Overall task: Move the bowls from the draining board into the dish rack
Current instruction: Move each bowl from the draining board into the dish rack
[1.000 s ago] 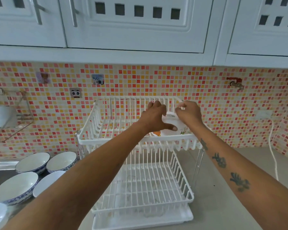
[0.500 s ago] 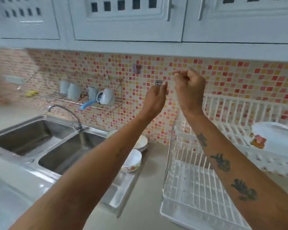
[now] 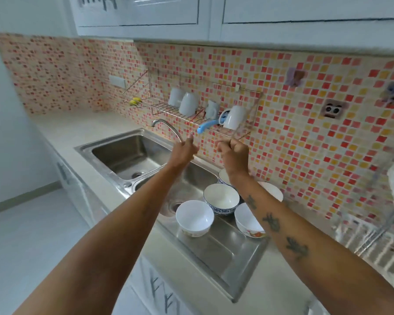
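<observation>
Both hands are held raised over the sink with nothing gripped: the left hand point(image 3: 184, 149) is seen with its fingers loosely extended and apart, the right hand point(image 3: 234, 155) with its fingers curled inward on nothing.

The bowls are found on the draining board point(image 3: 228, 253), below the hands, at about five to six o'clock from them. A plain white bowl point(image 3: 195, 217) is placed nearest the left hand; a blue-patterned bowl point(image 3: 221, 198) lies just behind it, directly under the right wrist; a third bowl with an orange motif point(image 3: 248, 221) is partly hidden by the right forearm (two more behind it are largely covered). Being round and upright, the bowls offer no long axis; a rim may be taken from any side. The blue-patterned bowl is judged the shortest reach for the right hand.

The dish rack point(image 3: 387, 237) is seen only at the three o'clock edge.

Compared with half a second earlier, the view has been swung left and the hands have been brought lower, from rack height toward the bowls.
</observation>
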### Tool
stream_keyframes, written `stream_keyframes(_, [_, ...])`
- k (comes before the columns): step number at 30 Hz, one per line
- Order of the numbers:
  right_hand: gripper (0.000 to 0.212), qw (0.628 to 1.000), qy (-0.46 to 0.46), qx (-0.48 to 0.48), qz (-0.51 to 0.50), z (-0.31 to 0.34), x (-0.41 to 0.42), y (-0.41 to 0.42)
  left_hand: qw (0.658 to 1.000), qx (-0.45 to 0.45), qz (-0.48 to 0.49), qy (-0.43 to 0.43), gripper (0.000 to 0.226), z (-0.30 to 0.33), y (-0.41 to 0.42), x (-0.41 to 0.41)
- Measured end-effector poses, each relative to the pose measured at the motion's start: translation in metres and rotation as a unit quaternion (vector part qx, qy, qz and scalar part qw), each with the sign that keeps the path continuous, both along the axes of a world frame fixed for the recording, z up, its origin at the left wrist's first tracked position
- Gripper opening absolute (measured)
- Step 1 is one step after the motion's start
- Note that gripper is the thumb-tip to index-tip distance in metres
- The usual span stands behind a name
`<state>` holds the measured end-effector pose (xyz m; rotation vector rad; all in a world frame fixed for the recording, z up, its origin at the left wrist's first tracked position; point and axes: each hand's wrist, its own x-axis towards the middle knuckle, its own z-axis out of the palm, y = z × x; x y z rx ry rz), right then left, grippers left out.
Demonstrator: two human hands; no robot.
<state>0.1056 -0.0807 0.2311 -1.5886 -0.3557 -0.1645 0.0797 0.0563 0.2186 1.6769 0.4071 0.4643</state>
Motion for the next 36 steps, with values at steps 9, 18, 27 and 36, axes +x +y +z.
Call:
stream_keyframes(9, [0.016,0.96,0.199,-0.191,-0.046,-0.166,0.025,0.017,0.983,-0.063,-0.051,0.168,0.053,-0.124,0.064,0.007])
stream_keyframes(18, [0.038,0.922,0.281,-0.26,-0.054,-0.221,0.026,0.011,0.982,-0.057,-0.057,0.171,0.034,-0.223,0.057,0.02])
stream_keyframes(27, [0.035,0.899,0.376,-0.221,-0.042,-0.243,0.025,0.023,0.979,-0.101,0.009,0.177,0.03,-0.257,0.031,0.031])
stream_keyframes(36, [0.054,0.896,0.393,-0.204,-0.037,-0.248,0.026,0.027,0.98,-0.074,0.034,0.18,0.037,-0.258,0.029,0.033])
